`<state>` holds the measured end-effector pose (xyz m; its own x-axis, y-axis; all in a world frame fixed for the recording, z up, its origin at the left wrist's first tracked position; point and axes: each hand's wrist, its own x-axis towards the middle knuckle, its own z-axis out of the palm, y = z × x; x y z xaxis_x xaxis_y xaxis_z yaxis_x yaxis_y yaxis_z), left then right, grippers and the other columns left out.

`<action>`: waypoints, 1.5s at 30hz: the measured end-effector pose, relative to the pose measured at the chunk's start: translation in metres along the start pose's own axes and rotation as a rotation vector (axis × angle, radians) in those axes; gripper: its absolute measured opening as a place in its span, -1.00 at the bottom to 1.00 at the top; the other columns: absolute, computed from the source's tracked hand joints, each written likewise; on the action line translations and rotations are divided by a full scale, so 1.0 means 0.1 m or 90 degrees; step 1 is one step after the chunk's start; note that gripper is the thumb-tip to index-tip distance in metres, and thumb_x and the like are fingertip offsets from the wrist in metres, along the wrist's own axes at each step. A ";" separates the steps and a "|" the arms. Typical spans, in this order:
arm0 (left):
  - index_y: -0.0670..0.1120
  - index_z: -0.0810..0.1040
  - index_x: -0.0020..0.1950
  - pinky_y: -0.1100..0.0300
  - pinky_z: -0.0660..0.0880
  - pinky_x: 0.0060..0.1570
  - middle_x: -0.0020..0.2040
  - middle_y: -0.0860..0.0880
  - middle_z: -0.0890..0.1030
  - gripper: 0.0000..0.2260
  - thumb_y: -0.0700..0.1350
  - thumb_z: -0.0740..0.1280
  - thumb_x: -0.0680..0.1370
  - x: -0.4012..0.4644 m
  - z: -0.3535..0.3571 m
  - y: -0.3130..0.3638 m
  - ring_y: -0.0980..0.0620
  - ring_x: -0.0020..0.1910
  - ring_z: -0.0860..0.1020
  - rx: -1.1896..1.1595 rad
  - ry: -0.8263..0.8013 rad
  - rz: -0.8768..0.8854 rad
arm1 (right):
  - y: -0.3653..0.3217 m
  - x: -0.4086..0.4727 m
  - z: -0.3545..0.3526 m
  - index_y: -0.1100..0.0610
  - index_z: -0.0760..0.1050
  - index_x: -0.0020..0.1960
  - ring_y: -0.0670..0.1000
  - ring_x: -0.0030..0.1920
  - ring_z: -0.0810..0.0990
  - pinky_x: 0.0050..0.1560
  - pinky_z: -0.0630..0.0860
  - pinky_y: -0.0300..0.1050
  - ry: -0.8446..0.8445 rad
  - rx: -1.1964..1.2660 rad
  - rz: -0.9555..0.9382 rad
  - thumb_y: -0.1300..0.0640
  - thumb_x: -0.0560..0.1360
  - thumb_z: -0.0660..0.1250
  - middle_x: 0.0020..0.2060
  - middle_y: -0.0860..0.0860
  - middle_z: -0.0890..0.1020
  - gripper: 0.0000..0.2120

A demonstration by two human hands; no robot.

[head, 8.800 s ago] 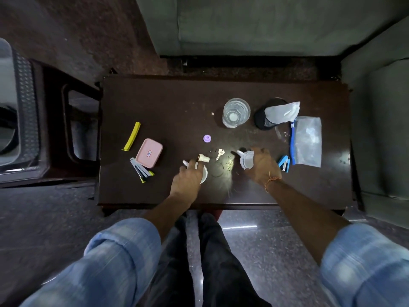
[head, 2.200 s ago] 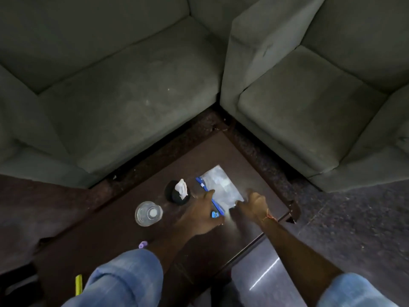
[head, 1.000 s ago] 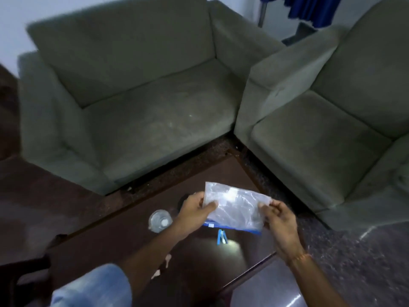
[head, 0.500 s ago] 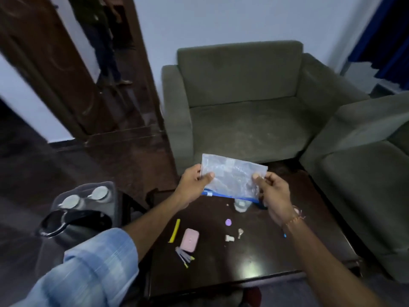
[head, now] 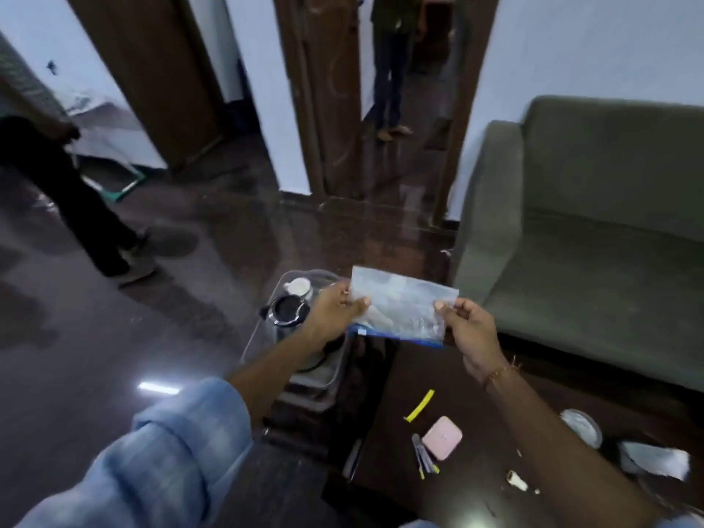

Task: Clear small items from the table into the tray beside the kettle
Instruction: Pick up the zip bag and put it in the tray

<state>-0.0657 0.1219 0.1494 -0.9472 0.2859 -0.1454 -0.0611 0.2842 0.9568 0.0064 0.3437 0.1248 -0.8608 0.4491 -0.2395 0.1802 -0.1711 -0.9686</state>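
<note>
Left hand [head: 335, 308]: pinched shut on the left edge of the clear zip bag [head: 400, 304], thumb on the near face.
Right hand [head: 466, 329]: closed on the bag's right edge.
Zip bag: was held taut in the air between both hands, blue strip lowest.
Kettle [head: 287, 310]: just left of the left grip, sitting in the tray [head: 324, 375].
Table [head: 384, 424]: below the right grip, with a yellow strip [head: 420, 405] and a pink case [head: 442, 437] lying on it.

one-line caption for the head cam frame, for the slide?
Both hands, left hand and right hand, hold a clear zip bag above the tray beside the kettle.
</note>
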 end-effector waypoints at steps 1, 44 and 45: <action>-0.29 0.59 0.07 0.03 0.62 -0.04 -0.03 -0.20 0.70 -0.81 -0.19 0.42 0.53 0.01 -0.16 -0.04 -0.03 -0.09 0.67 0.019 0.017 -0.009 | 0.03 0.04 0.16 0.15 0.57 -0.17 -0.13 -0.38 0.57 -0.31 0.53 -0.27 -0.020 -0.005 0.002 0.25 0.50 0.39 -0.36 0.00 0.63 -0.92; -0.04 0.55 -0.38 0.22 0.40 -0.23 -0.36 -0.02 0.55 -0.72 -0.11 0.34 0.56 0.69 -1.91 -2.43 -0.03 -0.23 0.58 0.332 -0.186 -0.385 | 1.97 0.33 2.51 0.30 0.56 -0.09 0.10 -0.34 0.61 -0.43 0.63 -0.15 0.071 -0.167 0.522 0.30 0.43 0.40 -0.21 0.16 0.61 -0.92; 0.00 0.54 -0.38 0.24 0.39 -0.21 -0.36 0.01 0.55 -0.72 -0.10 0.34 0.55 0.69 -1.90 -2.44 -0.04 -0.20 0.60 0.341 -0.194 -0.381 | 1.98 0.34 2.50 0.31 0.56 -0.05 0.09 -0.34 0.60 -0.42 0.63 -0.15 0.068 -0.170 0.527 0.29 0.44 0.40 -0.21 0.16 0.61 -0.88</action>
<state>-0.1763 -0.1018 -0.0467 -0.6726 0.1613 -0.7222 -0.2937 0.8376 0.4606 -0.1058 0.1056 -0.0584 -0.3570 0.3540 -0.8644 0.8446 -0.2730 -0.4606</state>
